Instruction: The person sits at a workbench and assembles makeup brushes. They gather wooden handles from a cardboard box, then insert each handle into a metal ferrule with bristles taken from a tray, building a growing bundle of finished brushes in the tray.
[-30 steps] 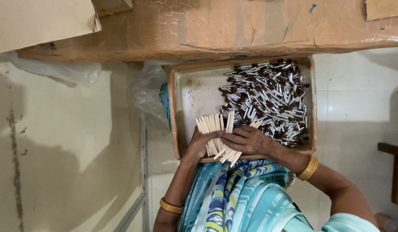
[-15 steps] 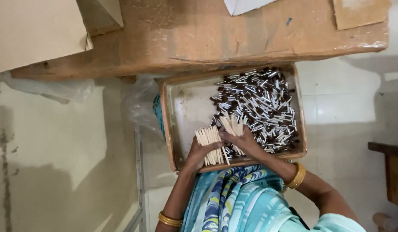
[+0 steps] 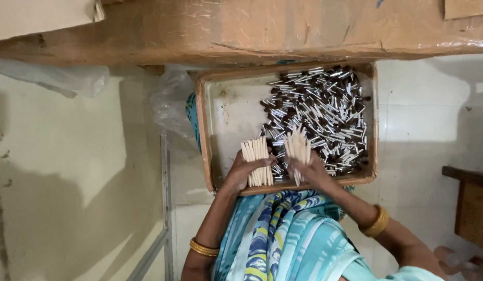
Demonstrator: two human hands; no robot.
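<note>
Both hands (image 3: 241,169) (image 3: 310,169) gripping sticks (image 3: 257,156) (tray (image 3: 205,130))

Lighting: soft, even daylight, moderately bright, no hard glare. Broad grey shadow on the pale floor (image 3: 69,208) at lower left; a dimmer band under the brown cardboard (image 3: 262,31) at the top edge. Small glints on the metal-tipped pieces in the tray (image 3: 205,135). Focus: fair at centre; slight motion softness over the pale sticks (image 3: 257,161). Bottom right corner blurred.

Tray's (image 3: 206,130) bare left half is lying open; heaped dark-and-silver sticks (image 3: 319,117) are crowding the right, cardboard box (image 3: 241,28) overhanging above.
</note>
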